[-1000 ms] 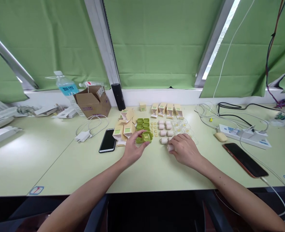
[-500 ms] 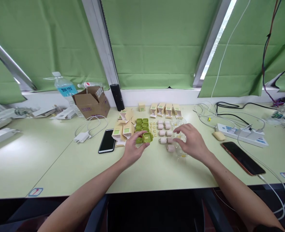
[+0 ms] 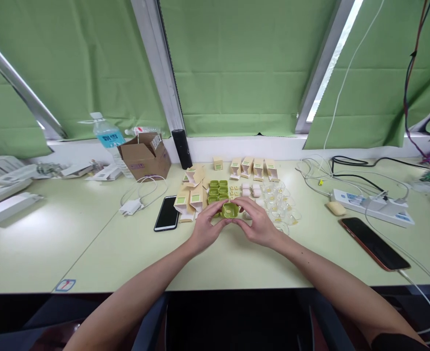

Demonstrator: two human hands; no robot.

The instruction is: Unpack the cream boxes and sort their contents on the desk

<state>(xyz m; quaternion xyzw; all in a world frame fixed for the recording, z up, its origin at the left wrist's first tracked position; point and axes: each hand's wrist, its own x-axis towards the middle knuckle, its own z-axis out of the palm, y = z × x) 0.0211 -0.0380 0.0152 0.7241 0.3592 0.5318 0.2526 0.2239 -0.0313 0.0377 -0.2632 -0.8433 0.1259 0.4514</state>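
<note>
A small square green plastic cup (image 3: 230,210) is held between both hands above the table, its open side facing me. My left hand (image 3: 206,230) grips its left side with thumb and fingers. My right hand (image 3: 257,226) pinches the right side. Just behind stand several matching green cups (image 3: 218,185) in rows. Tiny yellow pieces (image 3: 234,190) lie beside them. Pale pink cylinders (image 3: 250,190) are partly hidden by my right hand. Clear plastic pieces with yellowish centres (image 3: 278,200) spread to the right.
Open cream cartons (image 3: 188,197) lie left of the cups; more cartons (image 3: 253,168) stand behind. A phone (image 3: 166,213) and charger (image 3: 130,206) are at left, with a cardboard box (image 3: 147,158) and black cylinder (image 3: 181,148). At right are a power strip (image 3: 371,207), cables and another phone (image 3: 374,243).
My right hand has moved left from the clear pieces to the green cup and now grips it too. My left hand still holds the cup. The view has shifted slightly.
</note>
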